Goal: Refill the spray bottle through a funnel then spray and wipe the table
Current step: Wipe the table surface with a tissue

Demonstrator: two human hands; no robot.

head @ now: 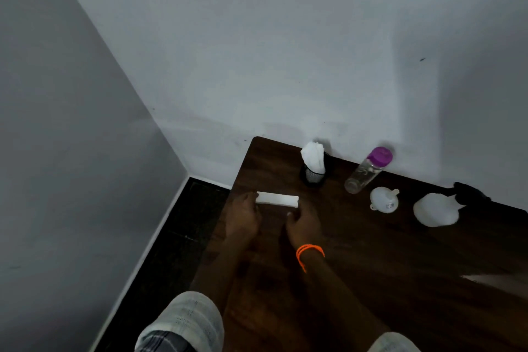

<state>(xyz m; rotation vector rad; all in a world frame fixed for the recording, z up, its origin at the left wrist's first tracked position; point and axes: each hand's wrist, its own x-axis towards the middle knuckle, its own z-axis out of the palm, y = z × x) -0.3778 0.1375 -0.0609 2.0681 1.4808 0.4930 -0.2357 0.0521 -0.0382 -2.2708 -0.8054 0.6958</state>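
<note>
My left hand (pixel 243 218) and right hand (pixel 304 223) sit on the dark table (pixel 371 280), each pinching an end of a folded white tissue (pixel 277 199) lying flat just beyond them at twelve o'clock. I judge this the wiping stage, or readying the wipe. Farther off at two o'clock lie the funnel (pixel 384 199) and the spray bottle (pixel 437 208), with a purple-capped water bottle (pixel 367 170) behind, by the wall. Next I would press the tissue down and sweep.

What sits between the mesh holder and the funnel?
In the head view, the purple-capped bottle lies between the mesh holder and the funnel.
</note>
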